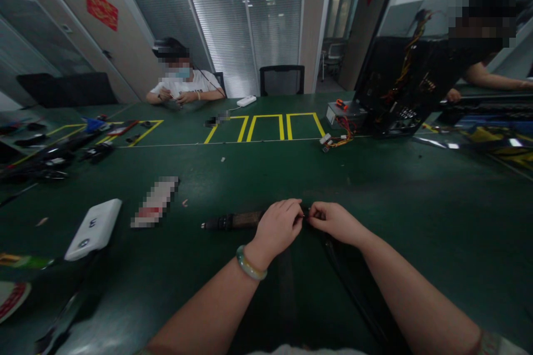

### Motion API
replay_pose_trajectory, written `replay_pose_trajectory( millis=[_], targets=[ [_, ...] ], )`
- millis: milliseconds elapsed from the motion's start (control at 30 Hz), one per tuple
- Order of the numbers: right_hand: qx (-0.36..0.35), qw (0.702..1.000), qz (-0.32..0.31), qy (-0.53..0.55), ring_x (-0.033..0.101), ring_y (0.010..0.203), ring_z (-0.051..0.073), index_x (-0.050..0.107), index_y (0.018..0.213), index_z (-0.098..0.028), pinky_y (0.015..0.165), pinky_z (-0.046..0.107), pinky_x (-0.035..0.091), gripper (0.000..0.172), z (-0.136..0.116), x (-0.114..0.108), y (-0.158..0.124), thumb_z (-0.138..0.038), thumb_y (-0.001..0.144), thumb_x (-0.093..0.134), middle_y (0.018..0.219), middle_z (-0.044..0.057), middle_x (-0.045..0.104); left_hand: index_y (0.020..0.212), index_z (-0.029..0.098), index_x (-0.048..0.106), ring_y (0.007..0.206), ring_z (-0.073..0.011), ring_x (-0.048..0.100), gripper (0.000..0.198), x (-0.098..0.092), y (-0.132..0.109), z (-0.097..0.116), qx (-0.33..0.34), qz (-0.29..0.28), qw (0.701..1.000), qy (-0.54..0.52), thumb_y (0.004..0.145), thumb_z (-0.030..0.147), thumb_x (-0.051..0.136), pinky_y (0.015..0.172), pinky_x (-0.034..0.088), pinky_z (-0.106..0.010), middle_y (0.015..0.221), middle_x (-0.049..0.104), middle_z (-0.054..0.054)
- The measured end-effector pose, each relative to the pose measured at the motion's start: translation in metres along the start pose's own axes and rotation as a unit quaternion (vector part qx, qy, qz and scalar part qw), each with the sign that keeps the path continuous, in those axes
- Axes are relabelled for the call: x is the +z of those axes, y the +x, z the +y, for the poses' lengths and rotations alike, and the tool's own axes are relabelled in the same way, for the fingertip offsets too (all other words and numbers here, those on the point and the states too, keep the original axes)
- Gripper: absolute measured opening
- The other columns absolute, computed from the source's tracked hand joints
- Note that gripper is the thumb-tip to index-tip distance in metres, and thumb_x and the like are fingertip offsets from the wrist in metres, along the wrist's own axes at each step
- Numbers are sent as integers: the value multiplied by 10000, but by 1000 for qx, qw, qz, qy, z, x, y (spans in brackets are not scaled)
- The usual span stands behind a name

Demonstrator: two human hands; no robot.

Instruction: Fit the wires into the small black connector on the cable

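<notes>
On the green table lies a dark rod-shaped tool [246,219] with a brown textured middle and a small silver tip at its left end. Over its right part rests my left hand [280,224], closed around it, with thumb and finger pinched together. A jade-coloured bangle [250,264] circles the left wrist. Just to the right, my right hand [335,222] is closed in a pinch at the tool's right end; what its fingertips hold is too small and dark to make out. A black strap-like strip [352,291] runs from below the right hand toward me.
Left of the hands lie a white power bank [95,228] and a blurred-out flat object [156,202]. Dark parts [54,158] crowd the far left. A black computer case [402,89] and a power supply [347,116] stand back right. Two other people work around the table.
</notes>
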State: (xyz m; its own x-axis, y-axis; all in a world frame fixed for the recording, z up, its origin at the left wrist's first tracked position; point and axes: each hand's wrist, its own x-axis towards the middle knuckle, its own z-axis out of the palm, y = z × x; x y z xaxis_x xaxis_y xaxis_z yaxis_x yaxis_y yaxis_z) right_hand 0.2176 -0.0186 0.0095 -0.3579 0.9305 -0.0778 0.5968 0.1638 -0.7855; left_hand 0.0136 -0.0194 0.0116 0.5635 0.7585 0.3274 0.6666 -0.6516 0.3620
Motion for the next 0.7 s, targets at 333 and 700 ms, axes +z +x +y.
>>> replay_pose_trajectory(
  millis=[333,700],
  targets=[
    [-4,1000,-7,11,594,645,141,637,805,-199,569,225,388,100,0,-1,0,-287,837,601,709,-22,654,986,217,579,1119,-205,570,108,-5,1,3,7,-9,1000,8,890,168,568,977,446,-393,1200,608,-43],
    [-10,1000,-1,-9,595,644,139,644,815,-202,569,223,380,77,0,0,0,-260,831,596,707,-22,652,984,225,598,1022,-194,598,105,-4,2,4,2,-9,1000,6,899,173,563,926,462,-365,1073,645,-18]
  ],
)
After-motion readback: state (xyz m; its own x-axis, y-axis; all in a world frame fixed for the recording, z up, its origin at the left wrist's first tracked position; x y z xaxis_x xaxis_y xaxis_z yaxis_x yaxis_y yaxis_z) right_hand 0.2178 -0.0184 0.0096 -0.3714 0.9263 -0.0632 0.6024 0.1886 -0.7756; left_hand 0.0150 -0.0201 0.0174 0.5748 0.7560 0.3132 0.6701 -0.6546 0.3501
